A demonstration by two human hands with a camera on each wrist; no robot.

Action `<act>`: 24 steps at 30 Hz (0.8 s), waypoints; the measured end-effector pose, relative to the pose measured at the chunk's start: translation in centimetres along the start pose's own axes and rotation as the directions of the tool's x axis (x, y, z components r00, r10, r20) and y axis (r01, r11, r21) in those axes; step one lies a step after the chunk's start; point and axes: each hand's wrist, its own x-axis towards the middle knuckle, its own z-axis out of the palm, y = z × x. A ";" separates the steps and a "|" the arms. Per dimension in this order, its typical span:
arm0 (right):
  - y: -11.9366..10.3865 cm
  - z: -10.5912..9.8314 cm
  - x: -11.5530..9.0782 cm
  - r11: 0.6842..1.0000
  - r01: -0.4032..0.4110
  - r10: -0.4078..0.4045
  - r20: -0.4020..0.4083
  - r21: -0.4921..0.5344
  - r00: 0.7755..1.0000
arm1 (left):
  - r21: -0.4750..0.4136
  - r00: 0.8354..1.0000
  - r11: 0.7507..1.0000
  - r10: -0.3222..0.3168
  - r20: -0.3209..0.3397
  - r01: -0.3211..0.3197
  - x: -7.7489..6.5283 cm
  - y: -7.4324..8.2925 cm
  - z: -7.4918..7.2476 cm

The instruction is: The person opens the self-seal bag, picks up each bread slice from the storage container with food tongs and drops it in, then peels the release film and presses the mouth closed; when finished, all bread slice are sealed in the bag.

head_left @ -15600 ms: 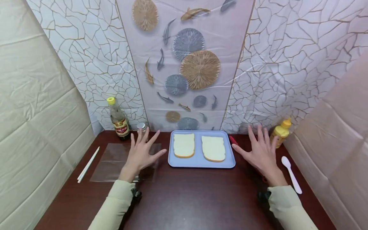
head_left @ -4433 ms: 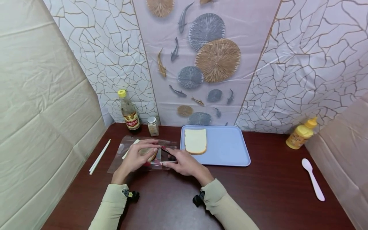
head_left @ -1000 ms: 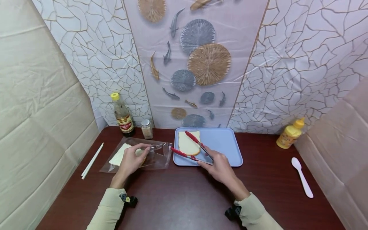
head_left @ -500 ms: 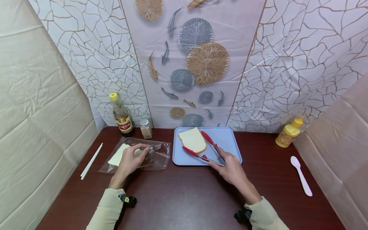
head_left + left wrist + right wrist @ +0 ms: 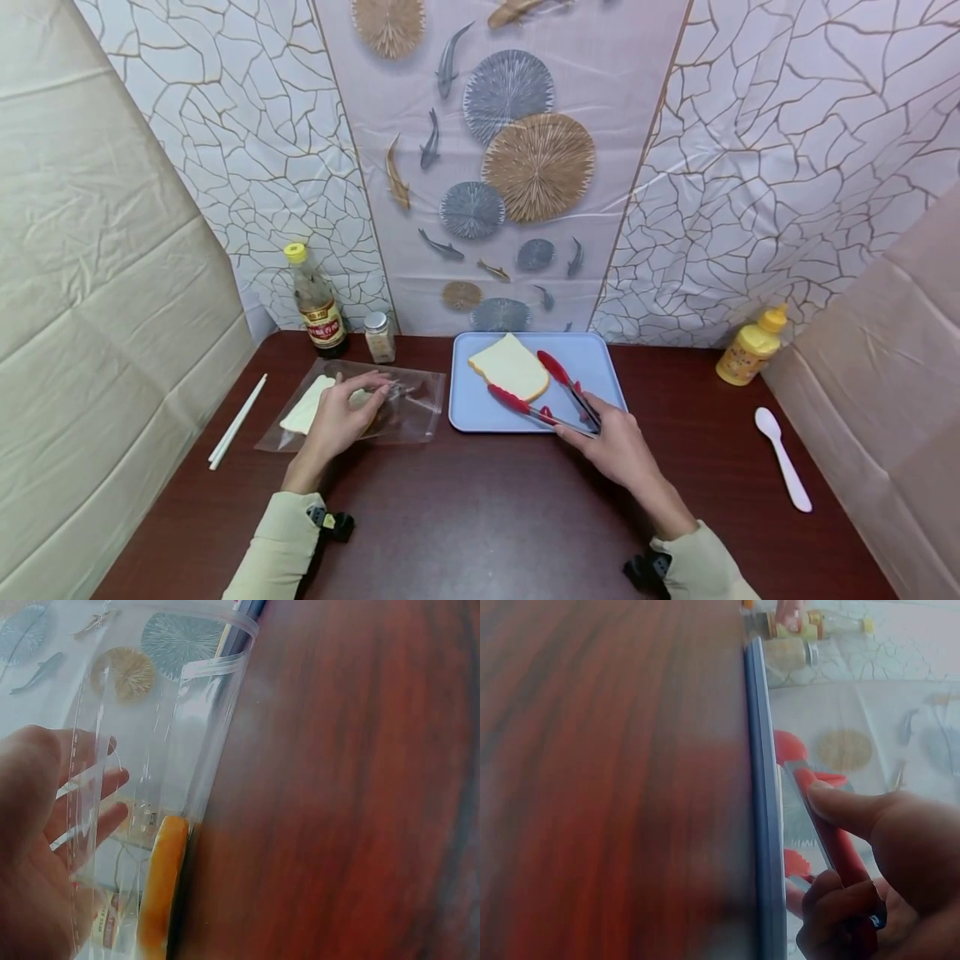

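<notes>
My left hand (image 5: 337, 421) pinches the upper film of a clear plastic bag (image 5: 416, 408), which stands raised in the left wrist view. Inside the bag lies a bread slice (image 5: 306, 407), partly hidden by the hand; its orange crust (image 5: 163, 885) shows in the left wrist view. My right hand (image 5: 618, 442) grips red-tipped tongs (image 5: 557, 414), thumb along one handle in the right wrist view. The tongs' spread tips lie at the right and near edges of a second bread slice (image 5: 510, 367), turned askew on the blue tray (image 5: 592, 358).
Behind the bag stand a sauce bottle (image 5: 321, 312) with a yellow cap and a small seasoning jar (image 5: 380, 337). White chopsticks (image 5: 237, 422) lie at the left. A yellow squeeze bottle (image 5: 750, 348) and a white spoon (image 5: 782, 458) are at the right.
One slice has gone from the tray into the bag since the earliest frame. Over the last second, the tongs moved right, and the second slice turned and slid right on the tray.
</notes>
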 end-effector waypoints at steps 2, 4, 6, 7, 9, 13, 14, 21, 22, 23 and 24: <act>-0.5 0.4 0.5 1.000 -0.006 0.006 0.001 -0.006 1.000 | -0.026 1.000 0.999 0.021 0.008 -0.021 0.1 0.0 -0.1; -0.8 0.7 1.0 1.000 -0.009 0.009 0.008 -0.015 1.000 | -0.042 0.999 0.998 0.041 0.014 -0.041 0.1 -0.1 -0.1; -1.1 0.9 1.3 1.000 -0.006 0.006 0.012 -0.022 1.000 | -0.044 0.998 0.998 0.052 0.019 -0.051 0.1 0.0 -0.1; -1.1 0.9 1.4 1.000 -0.003 0.004 0.012 -0.021 1.000 | -0.040 0.998 0.998 0.055 0.018 -0.054 0.0 0.0 -0.1; -1.0 0.9 1.4 1.000 -0.002 0.002 0.015 -0.017 1.000 | -0.025 0.999 0.998 0.051 0.007 -0.051 0.0 0.1 -0.2; -0.3 0.7 1.3 1.000 0.020 -0.020 0.002 -0.009 1.000 | -0.003 0.999 0.999 0.052 -0.018 -0.052 -0.1 0.3 -0.2; -0.1 0.7 1.3 1.000 0.020 -0.020 -0.001 -0.005 1.000 | -0.001 0.998 0.999 0.052 -0.021 -0.052 -0.2 0.3 -0.2; 0.6 0.6 1.6 0.997 0.049 -0.049 0.000 0.062 0.999 | 0.006 0.998 0.998 0.057 -0.025 -0.057 -0.2 0.4 -0.2; 0.5 0.6 1.6 0.996 0.058 -0.058 -0.001 0.067 0.998 | 0.012 0.998 0.998 0.060 -0.028 -0.059 -0.2 0.4 -0.2; 0.5 0.7 1.6 0.995 0.069 -0.069 -0.001 0.069 0.998 | 0.015 0.998 0.998 0.060 -0.030 -0.060 -0.3 0.4 -0.2; 0.4 0.7 1.5 0.995 0.077 -0.077 -0.003 0.068 0.997 | 0.019 0.998 0.998 0.061 -0.033 -0.060 -0.3 0.4 -0.2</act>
